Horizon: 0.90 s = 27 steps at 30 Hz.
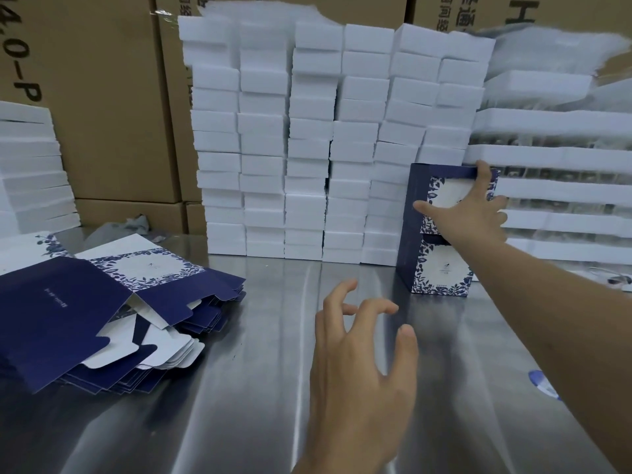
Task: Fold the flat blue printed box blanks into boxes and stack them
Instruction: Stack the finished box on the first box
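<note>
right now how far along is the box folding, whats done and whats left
Done: one folded lower box stands on the steel table against the white stacks. In hand: the right hand grips a folded upper box, setting it on the lower one; the left hand hovers empty. Left: a thick pile of flat blanks, so most remains.

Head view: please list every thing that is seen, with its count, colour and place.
Folded boxes: two, dark blue with white flowered panels, stacked at the table's right rear.
Flat blanks: one pile, count unclear, blue and white, table's left.
White blocks: many, white, columns at rear centre; more stacks left and right.
Cartons: several, brown, behind everything.
Table: one, silver metal.
Crumpled wrap: one, grey, rear left.
Left hand: one, holds nothing, above the table.
Right hand: one, grips the upper box.
</note>
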Motion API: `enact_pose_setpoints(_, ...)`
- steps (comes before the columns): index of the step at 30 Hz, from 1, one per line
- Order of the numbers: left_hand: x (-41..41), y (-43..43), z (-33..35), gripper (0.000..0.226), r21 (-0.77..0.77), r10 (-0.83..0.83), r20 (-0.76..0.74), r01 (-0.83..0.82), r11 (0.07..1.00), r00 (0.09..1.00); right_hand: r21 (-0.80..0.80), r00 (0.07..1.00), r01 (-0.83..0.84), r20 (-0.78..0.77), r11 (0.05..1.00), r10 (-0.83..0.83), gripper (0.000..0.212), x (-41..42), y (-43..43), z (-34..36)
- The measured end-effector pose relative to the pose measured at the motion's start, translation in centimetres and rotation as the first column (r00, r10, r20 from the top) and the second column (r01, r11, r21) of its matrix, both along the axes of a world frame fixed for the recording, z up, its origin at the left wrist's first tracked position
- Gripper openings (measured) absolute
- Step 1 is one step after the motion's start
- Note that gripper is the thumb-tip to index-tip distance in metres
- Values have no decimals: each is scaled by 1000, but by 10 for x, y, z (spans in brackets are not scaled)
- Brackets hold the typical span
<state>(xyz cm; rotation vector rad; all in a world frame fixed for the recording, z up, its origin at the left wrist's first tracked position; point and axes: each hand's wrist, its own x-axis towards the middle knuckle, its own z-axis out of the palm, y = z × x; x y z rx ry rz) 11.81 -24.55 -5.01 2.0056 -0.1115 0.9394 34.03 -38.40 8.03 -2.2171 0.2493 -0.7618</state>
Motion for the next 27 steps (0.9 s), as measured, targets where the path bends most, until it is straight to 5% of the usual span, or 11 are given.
enact_pose_setpoints(20,-1,1,1,41,-9,6,-73,-7,1000,997,-28,997,-39,-60,999,38,131,-3,-7,3)
enact_pose_setpoints(23,-2,1,3,41,-4,7,-85,-7,1000,996,-7,997,-34,63,999,34,124,-4,0,6)
enact_pose_setpoints(27,-4,0,2,30,53,15,-143,-8,999,990,-64,902,-79,420,995,99,86,-18,31,13)
